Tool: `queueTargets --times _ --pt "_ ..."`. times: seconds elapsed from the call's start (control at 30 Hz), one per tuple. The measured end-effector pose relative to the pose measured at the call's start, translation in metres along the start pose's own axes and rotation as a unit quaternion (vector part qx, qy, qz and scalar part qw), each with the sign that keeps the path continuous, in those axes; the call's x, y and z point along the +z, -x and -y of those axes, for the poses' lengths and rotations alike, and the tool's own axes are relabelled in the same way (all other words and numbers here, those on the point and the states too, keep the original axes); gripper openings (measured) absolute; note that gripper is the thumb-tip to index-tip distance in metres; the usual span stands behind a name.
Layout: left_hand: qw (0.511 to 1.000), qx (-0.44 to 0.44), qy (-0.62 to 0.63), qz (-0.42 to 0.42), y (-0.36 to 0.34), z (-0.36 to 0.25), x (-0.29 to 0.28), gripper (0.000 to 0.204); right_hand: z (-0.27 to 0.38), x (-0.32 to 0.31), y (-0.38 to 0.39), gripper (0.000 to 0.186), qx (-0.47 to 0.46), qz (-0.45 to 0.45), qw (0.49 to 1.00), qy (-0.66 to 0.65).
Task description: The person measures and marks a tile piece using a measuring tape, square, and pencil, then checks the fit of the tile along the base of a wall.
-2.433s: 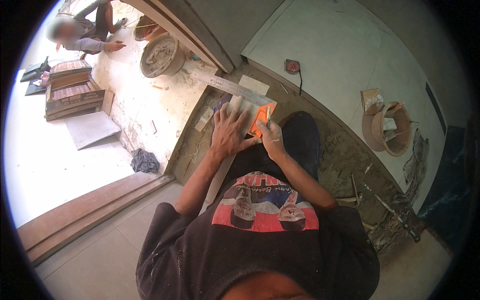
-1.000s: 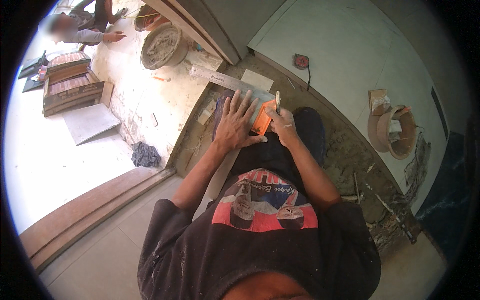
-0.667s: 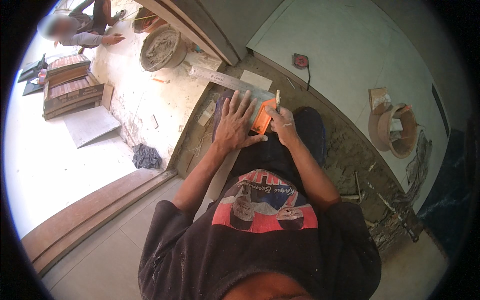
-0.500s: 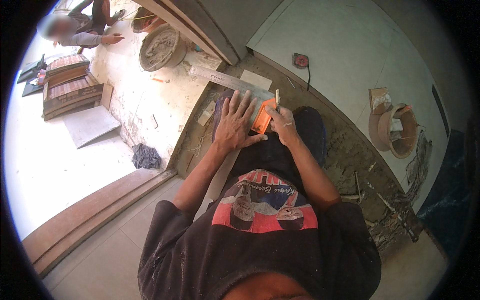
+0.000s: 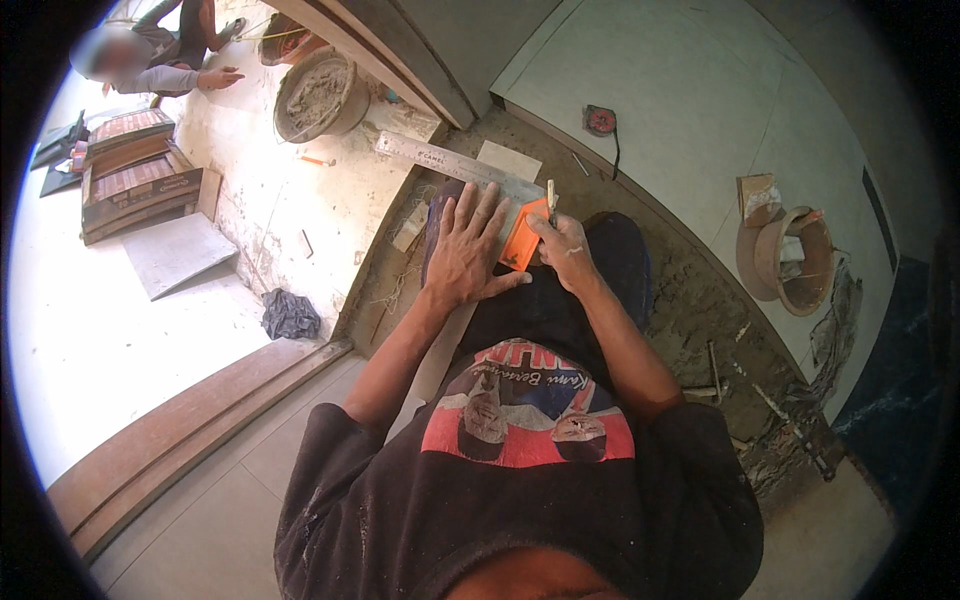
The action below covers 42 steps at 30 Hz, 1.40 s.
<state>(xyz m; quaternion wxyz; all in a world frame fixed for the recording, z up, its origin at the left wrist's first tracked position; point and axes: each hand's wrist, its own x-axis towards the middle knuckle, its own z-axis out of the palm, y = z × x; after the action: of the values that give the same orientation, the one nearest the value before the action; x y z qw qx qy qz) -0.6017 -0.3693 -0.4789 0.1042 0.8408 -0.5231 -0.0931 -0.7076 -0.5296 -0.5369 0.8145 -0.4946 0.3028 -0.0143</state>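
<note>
A try square with a long metal blade and an orange handle lies over my thighs, on a pale tile strip that shows below my left wrist. My left hand is spread flat, pressing on the strip, its fingertips by the lower edge of the blade. In my right hand, a short, pale pencil-like stick points up beside the blade's end. The right thumb rests against the orange handle. The stick's lower part is hidden by the fingers.
Wet mortar covers the ground around my knees. A red tape measure and a clay-coloured bowl are on the right-hand tiles. At the upper left are a mortar bucket, tile boxes, a loose tile and another person.
</note>
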Motion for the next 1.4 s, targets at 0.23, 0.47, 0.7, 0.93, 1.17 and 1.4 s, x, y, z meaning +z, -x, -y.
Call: queueTargets --times 0.23,0.47,0.7,0.93,1.17,1.4 --pt "1.000 0.004 0.012 -0.005 0.001 0.001 0.000 0.113 -0.009 -0.005 -0.004 0.020 0.004 0.003 1.000 0.002" --pt "1.000 0.005 0.019 -0.011 0.001 0.002 0.000 0.111 -0.005 -0.005 -0.001 0.020 0.008 0.018 1.000 -0.011" --pt "1.000 0.003 0.028 -0.009 0.001 0.002 0.000 0.109 0.000 0.001 0.002 0.019 0.016 0.005 1.000 -0.020" --pt "1.000 -0.006 0.024 -0.008 0.002 0.001 -0.002 0.109 -0.001 -0.003 -0.001 0.019 0.027 0.007 1.000 0.003" --pt "1.000 -0.005 0.025 -0.012 0.003 0.002 0.000 0.108 0.004 -0.001 0.000 0.021 0.043 0.010 0.999 0.010" --pt "0.999 -0.005 0.033 -0.015 0.002 0.003 0.000 0.108 0.009 -0.003 0.002 0.023 0.071 -0.025 0.996 0.053"
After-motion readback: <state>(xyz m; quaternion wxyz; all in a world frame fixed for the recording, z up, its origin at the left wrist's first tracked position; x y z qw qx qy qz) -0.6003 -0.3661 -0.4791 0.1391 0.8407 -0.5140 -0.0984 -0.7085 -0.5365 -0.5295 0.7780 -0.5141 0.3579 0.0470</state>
